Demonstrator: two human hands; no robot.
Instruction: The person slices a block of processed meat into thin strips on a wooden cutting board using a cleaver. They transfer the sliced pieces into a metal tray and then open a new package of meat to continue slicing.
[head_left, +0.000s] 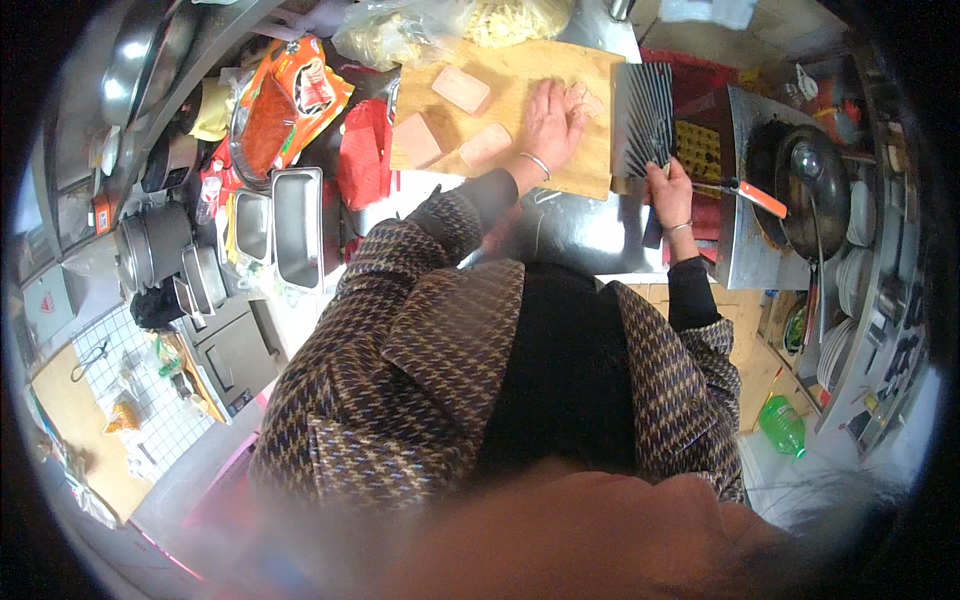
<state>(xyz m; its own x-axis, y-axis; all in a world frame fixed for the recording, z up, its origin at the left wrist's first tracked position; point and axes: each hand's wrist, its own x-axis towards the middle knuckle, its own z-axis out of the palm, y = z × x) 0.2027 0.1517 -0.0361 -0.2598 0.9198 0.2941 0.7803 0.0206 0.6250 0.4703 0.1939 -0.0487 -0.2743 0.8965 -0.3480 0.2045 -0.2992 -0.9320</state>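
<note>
My left hand (549, 124) lies palm down on a wooden cutting board (517, 64). Its thumb side meets a flattened, broken pink piece of what looks like luncheon meat (585, 101); whether it presses on any of it is hidden. Three pink meat blocks rest on the same board: one at the back (461, 88), one at the left edge (417, 140) and one near the front (485, 145). My right hand (669, 184) grips the near end of a broad, striped metal blade (643, 112), apparently a cleaver, at the board's right edge. Its handle is mostly covered by my fingers.
Behind the board are plastic bags of pale food (510, 21). Leftward sit an orange food bag (304, 90), a red bag (365, 154) and steel pans (298, 225). To the right, a wok (814, 191) with a ladle and an orange-handled utensil (761, 201) occupy the stove.
</note>
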